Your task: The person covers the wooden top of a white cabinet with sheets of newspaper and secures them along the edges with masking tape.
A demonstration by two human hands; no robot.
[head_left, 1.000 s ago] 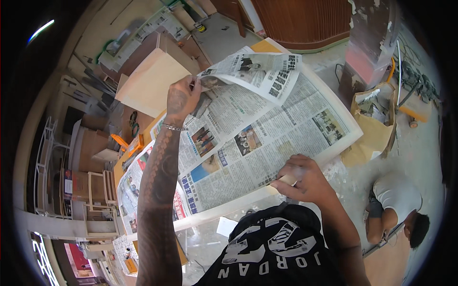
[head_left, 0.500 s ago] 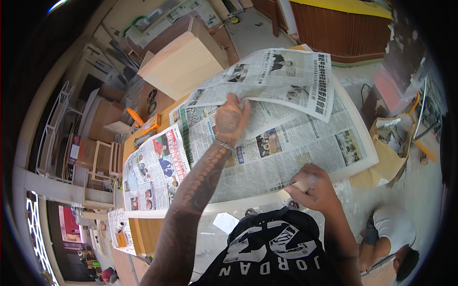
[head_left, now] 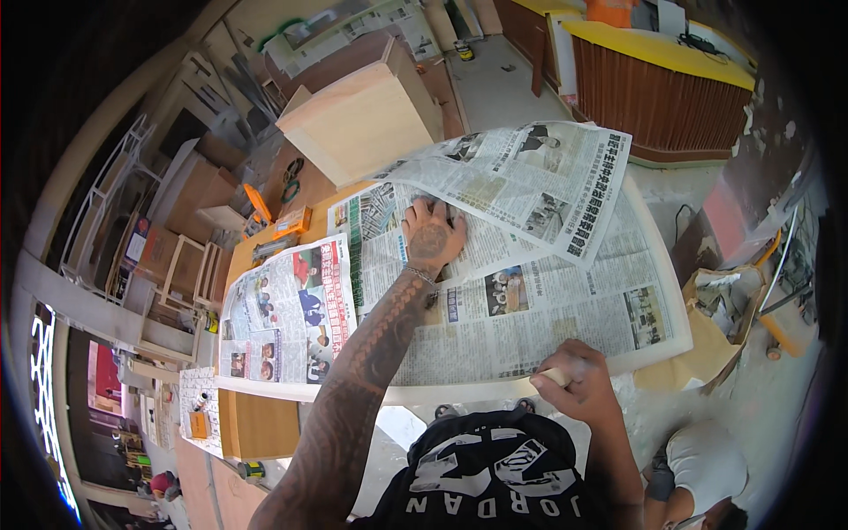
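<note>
My left hand rests on a spread newspaper sheet, palm down with the fingers apart. Just beyond the fingertips, a loose newspaper sheet overlaps the spread one, its right corner hanging over it. In my right hand, at the near edge, is a small cream-coloured roll; most of it is hidden by the fingers. Another newspaper sheet with colour photos covers the left part. Beneath the paper is a curved board with a pale rim.
A plywood box stands beyond the papers. Orange tools lie at the left on the wood surface. An open carton of scraps is on the right floor. A person in a white shirt is low at the lower right.
My left hand has come down onto the newspaper and no longer lifts the loose sheet, which now lies lower. My right hand keeps the roll near the edge. The view has shifted slightly.
</note>
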